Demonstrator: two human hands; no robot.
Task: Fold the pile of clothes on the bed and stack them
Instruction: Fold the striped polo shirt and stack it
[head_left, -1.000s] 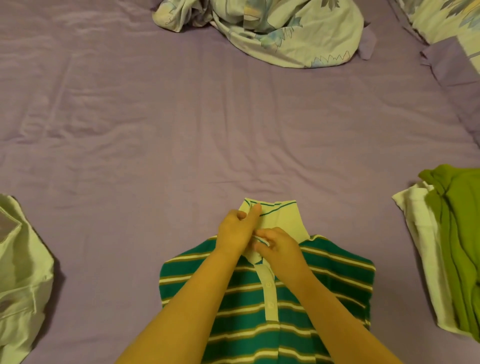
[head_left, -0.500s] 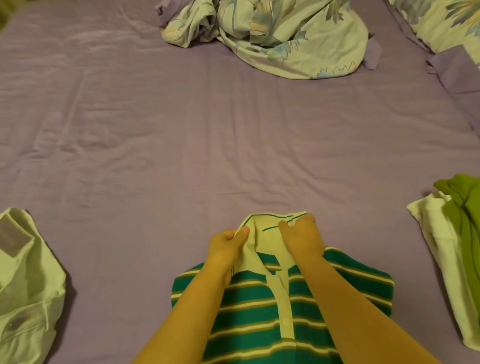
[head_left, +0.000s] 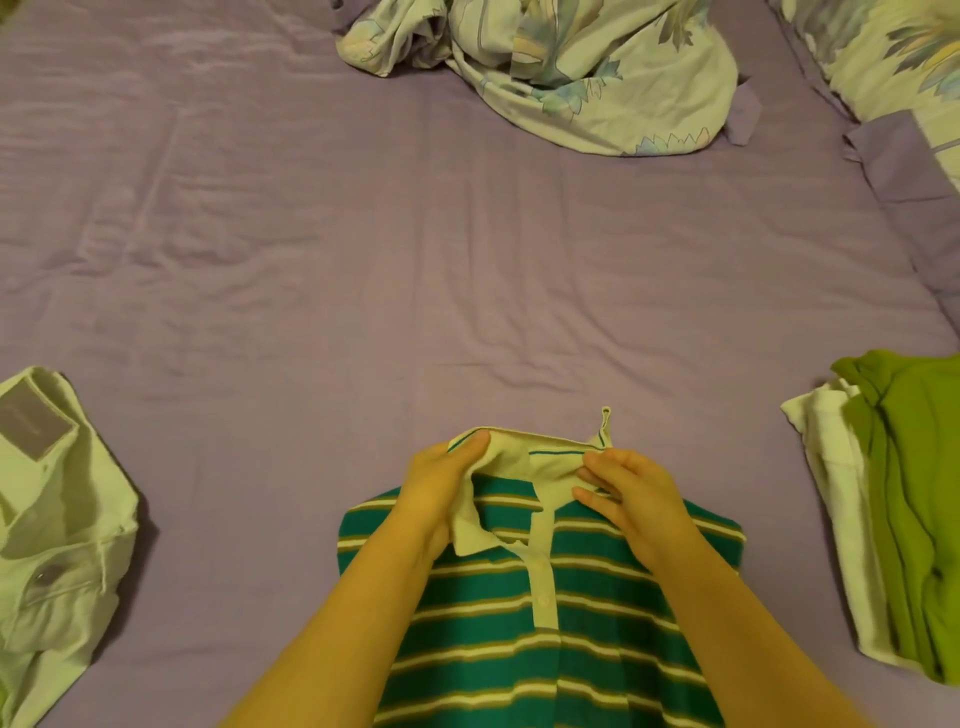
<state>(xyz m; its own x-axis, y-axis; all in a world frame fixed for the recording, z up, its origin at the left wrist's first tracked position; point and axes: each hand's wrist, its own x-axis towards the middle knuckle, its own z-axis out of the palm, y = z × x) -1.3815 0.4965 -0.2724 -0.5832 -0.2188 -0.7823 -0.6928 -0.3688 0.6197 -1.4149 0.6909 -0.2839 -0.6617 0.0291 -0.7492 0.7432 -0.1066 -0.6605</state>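
Note:
A green polo shirt (head_left: 597, 613) with cream and olive stripes lies front up on the purple bed sheet (head_left: 363, 260), near the bottom centre. Its pale collar (head_left: 540, 457) is spread wide between my hands. My left hand (head_left: 441, 488) pinches the collar's left end between thumb and fingers. My right hand (head_left: 634, 493) pinches the collar's right end. The button placket runs down between my forearms. Pale folded trousers (head_left: 52, 545) lie at the left edge. Folded green and white garments (head_left: 904, 509) lie at the right edge.
A crumpled floral cloth (head_left: 571, 67) lies at the top centre of the bed. A floral pillow with a purple border (head_left: 893, 78) fills the top right corner.
My hands have moved apart from the placket to the two ends of the collar, spreading it wide. The view has shifted a little downward.

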